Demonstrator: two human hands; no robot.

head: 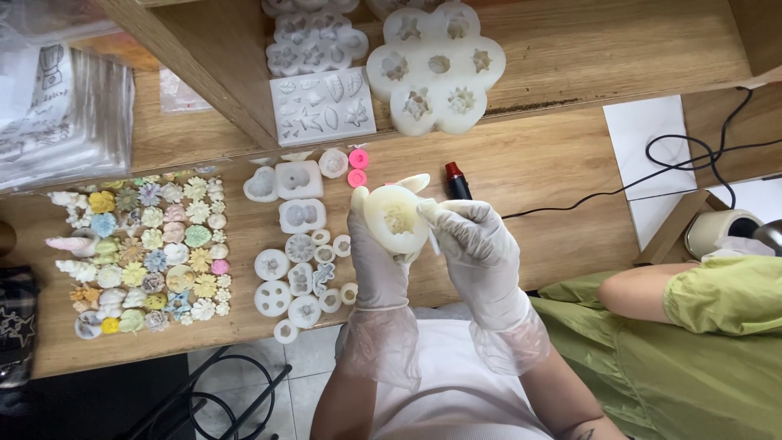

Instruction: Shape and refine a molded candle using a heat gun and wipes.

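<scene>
Left hand (pixel 376 262) and right hand (pixel 476 244) in thin translucent gloves, slightly glossy; round mould (pixel 395 218) soft matt white silicone; table (pixel 554 163) smooth light wood grain; neighbour's sleeve (pixel 721 293) matt green cloth

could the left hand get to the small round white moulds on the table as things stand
Probably yes, once freed. The left hand grips the white silicone mould together with the right hand; the small round moulds lie just beside it on the table, nothing between.
</scene>
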